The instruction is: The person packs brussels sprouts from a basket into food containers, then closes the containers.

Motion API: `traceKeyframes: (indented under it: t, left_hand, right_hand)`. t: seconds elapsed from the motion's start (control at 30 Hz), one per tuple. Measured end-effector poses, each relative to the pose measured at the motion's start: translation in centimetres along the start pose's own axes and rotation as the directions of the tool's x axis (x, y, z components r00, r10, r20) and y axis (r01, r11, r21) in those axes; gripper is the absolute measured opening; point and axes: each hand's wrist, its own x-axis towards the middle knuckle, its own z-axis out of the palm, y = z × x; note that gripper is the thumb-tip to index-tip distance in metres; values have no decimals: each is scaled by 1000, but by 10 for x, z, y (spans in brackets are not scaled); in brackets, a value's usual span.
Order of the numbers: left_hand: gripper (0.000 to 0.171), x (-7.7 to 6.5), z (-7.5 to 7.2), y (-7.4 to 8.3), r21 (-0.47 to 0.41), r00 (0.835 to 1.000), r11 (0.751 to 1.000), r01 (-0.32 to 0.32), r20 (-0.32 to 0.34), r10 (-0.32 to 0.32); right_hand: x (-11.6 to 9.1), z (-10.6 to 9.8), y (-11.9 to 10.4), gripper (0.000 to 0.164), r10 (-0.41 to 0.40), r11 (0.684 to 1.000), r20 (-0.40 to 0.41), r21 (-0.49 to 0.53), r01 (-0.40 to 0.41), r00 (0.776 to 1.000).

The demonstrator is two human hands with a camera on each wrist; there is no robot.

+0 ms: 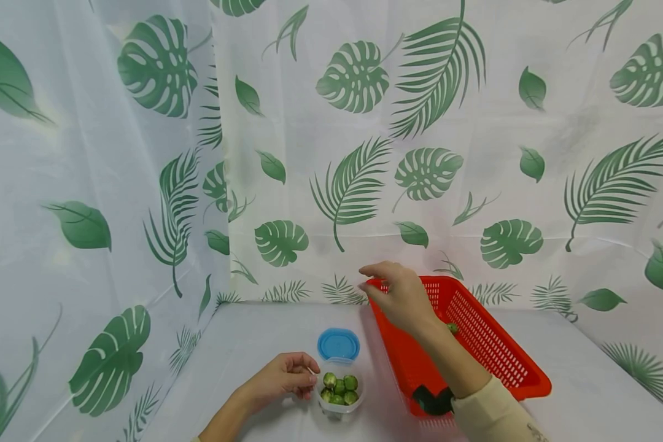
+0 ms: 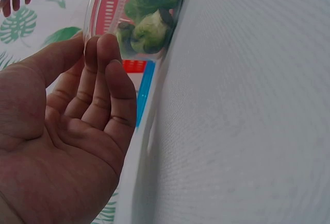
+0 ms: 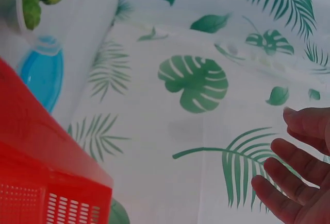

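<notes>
The small clear plastic tub (image 1: 339,393) sits on the near part of the table (image 1: 254,344), holding a handful of green sprouts (image 1: 340,388). I judge it light and thin-walled, smooth enough to slip and easy to tip, so it is best held low on its side wall. My left hand (image 1: 280,377) does that: my fingertips (image 2: 105,54) lie close together against the tub's left wall, lightly curled rather than clamped. The blue lid (image 1: 338,344) lies flat just beyond the tub. To the right stands the red basket (image 1: 475,344), tilted, with one sprout (image 1: 452,328) inside. My right hand (image 1: 400,298) hangs over the basket's far left corner, fingers loosely spread and holding nothing.
</notes>
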Motion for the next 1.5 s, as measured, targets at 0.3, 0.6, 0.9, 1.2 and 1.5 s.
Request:
traceKeyframes:
  t: [0.3, 0.6, 0.9, 1.2, 1.5]
  left_hand:
    - [26, 0, -1, 0, -3, 1000, 1000, 1, 5, -1]
    - [26, 0, 0, -1, -2, 1000, 1000, 4, -7, -4]
    - [26, -1, 0, -1, -3, 1000, 1000, 2, -8, -2]
    - [27, -1, 1, 0, -7, 1000, 1000, 8, -10, -8]
    - [27, 0, 1, 1, 2, 1000, 1000, 7, -17, -7]
  right_hand:
    - [6, -3, 11, 30, 28, 1000, 10, -9, -28, 1000]
    - [7, 2, 28, 30, 106, 993, 40, 55, -108, 994]
    - [8, -3, 43, 32, 133, 989, 29, 54, -135, 991]
    - [7, -4, 63, 31, 182, 982, 38, 34, -184, 982]
    - [7, -7, 82, 36, 251, 968, 61, -23, -250, 966]
